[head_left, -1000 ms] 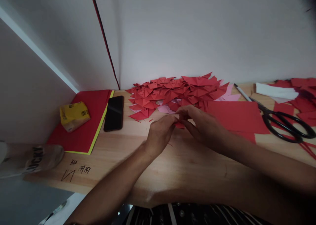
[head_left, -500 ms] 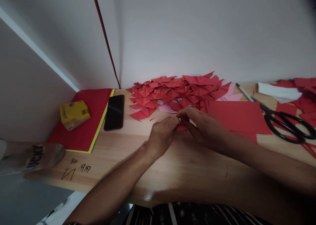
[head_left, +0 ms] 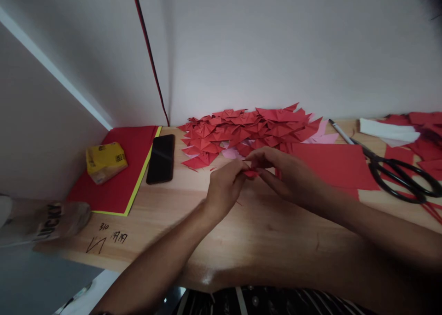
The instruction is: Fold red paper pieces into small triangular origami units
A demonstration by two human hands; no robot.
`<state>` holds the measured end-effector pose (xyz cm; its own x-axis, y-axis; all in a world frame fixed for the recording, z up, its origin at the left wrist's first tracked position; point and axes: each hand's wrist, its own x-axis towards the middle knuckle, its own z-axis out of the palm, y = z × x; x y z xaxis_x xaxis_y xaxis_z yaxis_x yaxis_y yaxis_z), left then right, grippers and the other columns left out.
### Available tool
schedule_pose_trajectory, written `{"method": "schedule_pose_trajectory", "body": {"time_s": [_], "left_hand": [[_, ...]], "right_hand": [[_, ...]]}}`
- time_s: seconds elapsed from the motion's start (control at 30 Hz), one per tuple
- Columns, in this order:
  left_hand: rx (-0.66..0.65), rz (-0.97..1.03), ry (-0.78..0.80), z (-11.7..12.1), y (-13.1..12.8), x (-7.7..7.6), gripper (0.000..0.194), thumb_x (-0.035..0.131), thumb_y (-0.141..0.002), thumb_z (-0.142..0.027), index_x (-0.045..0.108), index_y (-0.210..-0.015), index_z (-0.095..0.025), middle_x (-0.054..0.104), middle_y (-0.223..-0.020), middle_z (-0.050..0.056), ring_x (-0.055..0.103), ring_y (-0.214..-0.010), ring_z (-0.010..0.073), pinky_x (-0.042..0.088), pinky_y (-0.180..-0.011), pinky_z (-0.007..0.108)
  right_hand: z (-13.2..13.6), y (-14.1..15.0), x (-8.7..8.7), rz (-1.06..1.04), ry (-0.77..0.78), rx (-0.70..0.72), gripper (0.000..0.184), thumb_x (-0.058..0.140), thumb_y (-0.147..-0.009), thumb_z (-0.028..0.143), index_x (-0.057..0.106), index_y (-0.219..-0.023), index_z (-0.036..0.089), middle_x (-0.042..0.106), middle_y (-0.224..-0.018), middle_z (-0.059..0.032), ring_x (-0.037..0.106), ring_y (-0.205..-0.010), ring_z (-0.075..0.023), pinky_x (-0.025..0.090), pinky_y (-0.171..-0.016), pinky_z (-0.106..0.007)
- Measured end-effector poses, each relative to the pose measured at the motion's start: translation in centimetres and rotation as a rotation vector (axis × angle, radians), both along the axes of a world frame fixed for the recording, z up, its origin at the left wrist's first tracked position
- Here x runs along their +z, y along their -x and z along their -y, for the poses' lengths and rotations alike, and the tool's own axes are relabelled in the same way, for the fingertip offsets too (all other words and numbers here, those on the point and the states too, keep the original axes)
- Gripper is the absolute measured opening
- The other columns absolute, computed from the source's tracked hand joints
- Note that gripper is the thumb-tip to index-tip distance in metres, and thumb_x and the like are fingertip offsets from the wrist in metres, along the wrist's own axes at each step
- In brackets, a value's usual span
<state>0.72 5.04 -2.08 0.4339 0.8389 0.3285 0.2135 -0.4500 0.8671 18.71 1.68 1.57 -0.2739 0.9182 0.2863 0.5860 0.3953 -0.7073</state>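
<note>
My left hand [head_left: 223, 186] and my right hand [head_left: 281, 172] meet just above the wooden table [head_left: 241, 232], fingers pinched together on a small red paper piece [head_left: 251, 172]. Most of that piece is hidden by the fingers. Behind the hands, against the wall, lies a heap of folded red paper triangles [head_left: 248, 128] with some pink ones among them. A flat red paper sheet [head_left: 331, 165] lies under and to the right of my right hand.
A black phone [head_left: 160, 158] lies left of the heap beside a red and yellow folder [head_left: 117, 172] with a yellow packet [head_left: 104, 161] on it. Black scissors [head_left: 400, 174], a pen [head_left: 340, 131], white paper [head_left: 388, 130] and red scraps sit at the right. A clear bottle [head_left: 44, 220] lies at the left edge.
The hands stay together on the red piece, with small finger shifts; they have lifted slightly. The view has drifted a little.
</note>
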Motion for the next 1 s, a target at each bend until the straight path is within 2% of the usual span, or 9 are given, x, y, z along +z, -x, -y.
{"method": "schedule_pose_trajectory", "body": {"time_s": [0.03,0.1,0.17,0.23,0.4,0.5,0.6,0.77,1.0], "left_hand": [[-0.001,0.103,0.141,-0.3,-0.1,0.1,0.006,0.060,-0.085,-0.015,0.063,-0.088,-0.019,0.072,-0.080,0.000,0.071,-0.072,0.0139,0.055,-0.068,0.024],[-0.007,0.309,0.390,-0.9,-0.3,0.1,0.015,0.068,-0.079,-0.020,0.059,-0.090,-0.017,0.071,-0.080,0.000,0.071,-0.066,0.0150,0.057,-0.065,0.026],[-0.015,0.421,0.536,-1.3,-0.3,0.2,0.026,0.075,-0.074,-0.023,0.058,-0.091,-0.016,0.072,-0.079,0.001,0.071,-0.063,0.0156,0.058,-0.065,0.028],[-0.034,0.454,0.606,-1.5,-0.2,0.3,0.030,0.078,-0.071,-0.026,0.060,-0.091,-0.014,0.072,-0.079,0.002,0.071,-0.062,0.0161,0.059,-0.067,0.030],[-0.064,0.500,0.682,-1.0,-0.1,0.5,0.034,0.080,-0.069,-0.028,0.063,-0.094,-0.012,0.074,-0.084,0.006,0.072,-0.065,0.0168,0.060,-0.071,0.033],[-0.058,0.526,0.707,-0.8,-0.2,0.4,0.034,0.080,-0.070,-0.028,0.063,-0.096,-0.013,0.074,-0.084,0.005,0.071,-0.064,0.0157,0.060,-0.071,0.032],[-0.063,0.514,0.713,-0.5,-0.3,0.4,0.033,0.079,-0.070,-0.027,0.062,-0.095,-0.014,0.073,-0.084,0.004,0.070,-0.061,0.0143,0.060,-0.067,0.030],[-0.067,0.486,0.707,-0.1,-0.4,0.6,0.030,0.077,-0.071,-0.026,0.062,-0.094,-0.014,0.071,-0.086,0.003,0.068,-0.061,0.0125,0.059,-0.063,0.027],[-0.083,0.495,0.714,0.0,-0.5,0.6,0.030,0.074,-0.073,-0.025,0.059,-0.097,-0.015,0.069,-0.086,0.003,0.068,-0.056,0.0122,0.058,-0.060,0.027]], "right_hand": [[-0.1,-0.1,0.0,-0.017,-0.015,-0.012,0.025,0.054,-0.089,0.019,0.056,-0.113,0.023,0.066,-0.108,-0.0083,0.066,-0.091,-0.0215,0.056,-0.076,-0.037],[-0.3,-0.3,0.1,-0.022,-0.055,-0.065,0.031,0.055,-0.088,0.020,0.055,-0.119,0.024,0.063,-0.115,-0.0098,0.065,-0.096,-0.0233,0.057,-0.077,-0.039],[-0.4,-0.4,0.0,-0.022,-0.080,-0.132,0.036,0.056,-0.088,0.021,0.053,-0.123,0.026,0.061,-0.119,-0.0108,0.064,-0.099,-0.0251,0.058,-0.074,-0.040],[-0.6,-0.4,-0.2,-0.067,-0.060,-0.176,0.040,0.058,-0.087,0.022,0.051,-0.126,0.025,0.060,-0.119,-0.0118,0.064,-0.099,-0.0257,0.059,-0.071,-0.040],[-0.9,-0.1,-1.0,-0.254,0.064,-0.171,0.054,0.063,-0.085,0.028,0.042,-0.135,0.025,0.055,-0.128,-0.0138,0.063,-0.105,-0.0255,0.060,-0.071,-0.036],[-1.0,-0.1,-1.7,-0.308,0.141,-0.145,0.053,0.064,-0.085,0.031,0.043,-0.134,0.024,0.062,-0.111,-0.0106,0.066,-0.091,-0.0228,0.058,-0.070,-0.037],[-1.2,-0.2,-2.0,-0.380,0.233,-0.108,0.042,0.065,-0.085,0.035,0.048,-0.122,0.023,0.065,-0.092,-0.0053,0.064,-0.077,-0.0193,0.055,-0.065,-0.034],[-1.1,0.1,-1.7,-0.479,0.342,-0.098,0.024,0.068,-0.082,0.040,0.055,-0.092,0.022,0.064,-0.082,-0.0021,0.061,-0.070,-0.0161,0.050,-0.059,-0.028],[-0.9,0.6,-1.6,-0.571,0.510,-0.076,0.025,0.070,-0.080,0.041,0.059,-0.086,0.019,0.067,-0.085,-0.0037,0.063,-0.077,-0.0171,0.051,-0.067,-0.030]]}}
